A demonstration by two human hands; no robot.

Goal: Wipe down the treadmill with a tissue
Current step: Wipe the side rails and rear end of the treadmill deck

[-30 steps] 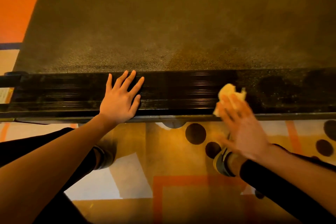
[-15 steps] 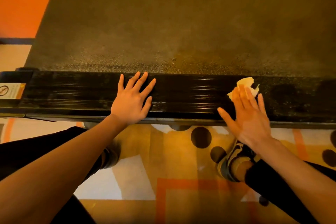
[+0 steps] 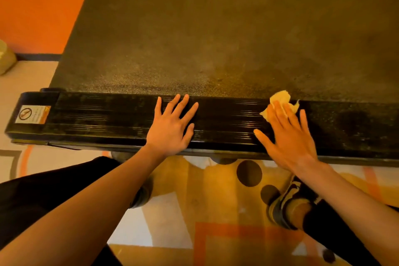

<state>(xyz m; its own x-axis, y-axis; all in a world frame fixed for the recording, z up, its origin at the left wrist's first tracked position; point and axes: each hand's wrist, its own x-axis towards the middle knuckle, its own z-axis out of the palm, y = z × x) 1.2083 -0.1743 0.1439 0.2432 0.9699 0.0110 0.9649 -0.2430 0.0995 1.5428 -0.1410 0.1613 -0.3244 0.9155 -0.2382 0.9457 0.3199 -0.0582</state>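
The treadmill fills the upper view, with its rough dark belt (image 3: 226,34) behind a glossy black ribbed side rail (image 3: 112,119) that runs left to right. A crumpled pale tissue (image 3: 279,98) lies on the rail's far edge. My right hand (image 3: 289,136) presses flat on it with straight, spread fingers, and most of the tissue is hidden under them. My left hand (image 3: 170,127) rests flat on the rail to the left, fingers spread, holding nothing.
A warning sticker (image 3: 32,114) sits on the rail's left end cap. Below the rail is a patterned floor with dark dots (image 3: 249,173) and orange lines. My shoes (image 3: 287,207) stand close to the rail. An orange wall (image 3: 36,6) is at the far left.
My right hand has slid the tissue from the rail's near edge up to its far edge by the belt. The view has shifted, showing more of the rail's left end. My left hand stays planted.
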